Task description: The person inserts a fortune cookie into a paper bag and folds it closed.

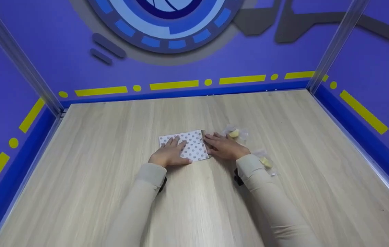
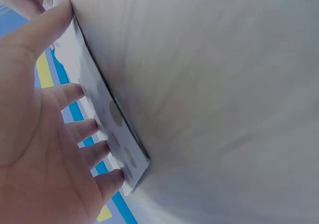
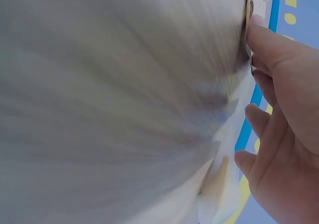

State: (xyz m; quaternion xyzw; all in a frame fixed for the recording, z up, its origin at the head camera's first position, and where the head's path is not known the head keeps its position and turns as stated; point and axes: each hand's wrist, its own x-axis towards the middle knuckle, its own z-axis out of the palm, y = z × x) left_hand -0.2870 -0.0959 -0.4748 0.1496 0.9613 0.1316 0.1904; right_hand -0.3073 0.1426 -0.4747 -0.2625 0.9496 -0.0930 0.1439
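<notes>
A white sheet-like piece with grey polka dots (image 1: 194,147), perhaps a flat paper bag, lies on the wooden table. Spread fingers of my left hand (image 1: 171,153) rest on its left part, the thumb along its near edge. At its right side runs a narrow brown strip (image 1: 206,139). My right hand (image 1: 228,148) lies over this strip with fingers pointing left. In the right wrist view the right thumb (image 3: 261,37) touches the edge, while the ring and little fingers stand off it.
Beyond the right hand lies a clear plastic packet (image 1: 234,133) with a yellowish piece inside. A second such packet (image 1: 266,163) sits beside the right wrist. Blue-purple panels (image 1: 174,72) wall the table (image 1: 112,137) at the back and both sides.
</notes>
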